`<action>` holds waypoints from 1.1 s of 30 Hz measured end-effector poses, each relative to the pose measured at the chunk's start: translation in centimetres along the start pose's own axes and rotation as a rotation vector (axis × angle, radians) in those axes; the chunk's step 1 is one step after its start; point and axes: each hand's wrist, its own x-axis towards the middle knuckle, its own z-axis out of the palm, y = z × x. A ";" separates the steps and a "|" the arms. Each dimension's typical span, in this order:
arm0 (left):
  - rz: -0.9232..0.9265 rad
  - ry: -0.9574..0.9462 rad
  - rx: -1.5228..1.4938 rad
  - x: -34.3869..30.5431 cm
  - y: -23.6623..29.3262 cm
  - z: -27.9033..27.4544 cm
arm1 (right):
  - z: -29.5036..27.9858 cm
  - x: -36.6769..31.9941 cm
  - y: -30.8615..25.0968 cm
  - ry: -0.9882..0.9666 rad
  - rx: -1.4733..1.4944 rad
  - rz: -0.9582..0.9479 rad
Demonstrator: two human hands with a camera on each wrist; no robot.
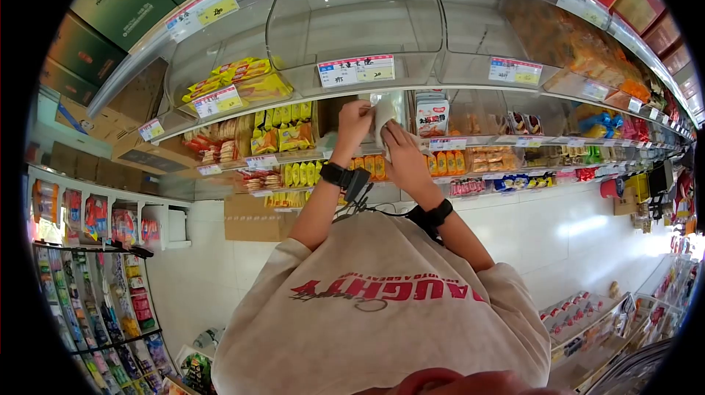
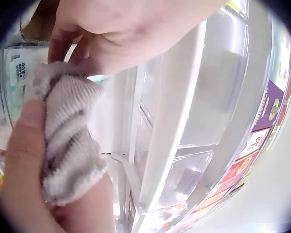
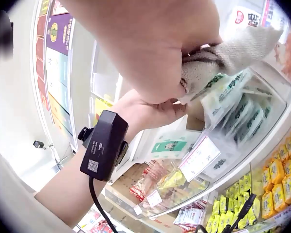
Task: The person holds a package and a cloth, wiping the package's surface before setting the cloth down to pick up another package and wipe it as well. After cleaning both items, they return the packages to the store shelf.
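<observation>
My right hand [image 1: 405, 156] grips a greyish-white ribbed cloth [image 2: 72, 126], its thumb lying along one side in the left wrist view. In the right wrist view the bunched cloth [image 3: 228, 56] juts out past that hand. My left hand [image 1: 355, 124] is beside it, fingers bent, tips right at the cloth's end; what they hold there is hidden, and I cannot tell whether they pinch it. White-and-green packets [image 3: 233, 104] stand in a clear shelf bin just below the cloth.
A shelf edge with a price tag [image 1: 356, 70] runs just above my hands. Yellow packs [image 1: 239, 80] lie in an upper clear bin to the left. White-and-red packets [image 1: 432, 116] stand right of my hands. A cardboard box [image 1: 257, 218] is on the floor below the shelves.
</observation>
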 end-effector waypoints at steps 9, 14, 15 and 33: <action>0.051 -0.044 0.329 -1.0 -0.5 -1.6 | 4.0 0.4 2.0 -0.070 -0.169 -0.039; 0.118 -0.249 0.438 -4.3 3.6 -7.4 | 4.9 1.3 3.1 -0.097 -0.169 0.000; 0.104 -0.277 0.492 -5.1 3.2 -8.2 | 5.3 1.5 3.4 -0.087 -0.196 -0.010; 0.029 -0.145 0.255 -7.0 4.6 -11.9 | 1.6 1.5 2.2 -0.163 0.381 0.273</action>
